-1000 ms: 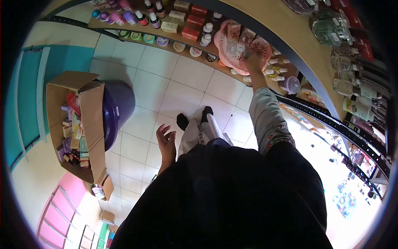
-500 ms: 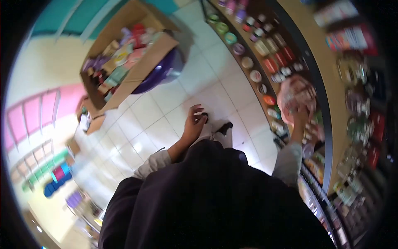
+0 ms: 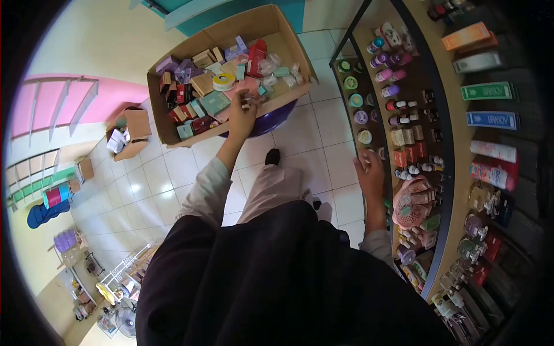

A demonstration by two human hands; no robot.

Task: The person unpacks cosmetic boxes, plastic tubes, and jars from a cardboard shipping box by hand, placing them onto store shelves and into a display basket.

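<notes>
Glossy square tiles (image 3: 296,128); left hand (image 3: 242,119) over rectangular cardboard box (image 3: 283,99).

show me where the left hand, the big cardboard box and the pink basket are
Left hand (image 3: 242,119), head view: back of the hand
Big cardboard box (image 3: 248,27), head view: far inner wall
Pink basket (image 3: 403,217), head view: lattice side

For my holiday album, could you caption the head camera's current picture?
Left hand over an open cardboard box of small packages, right hand beside shelves of jars and bottles.
</notes>
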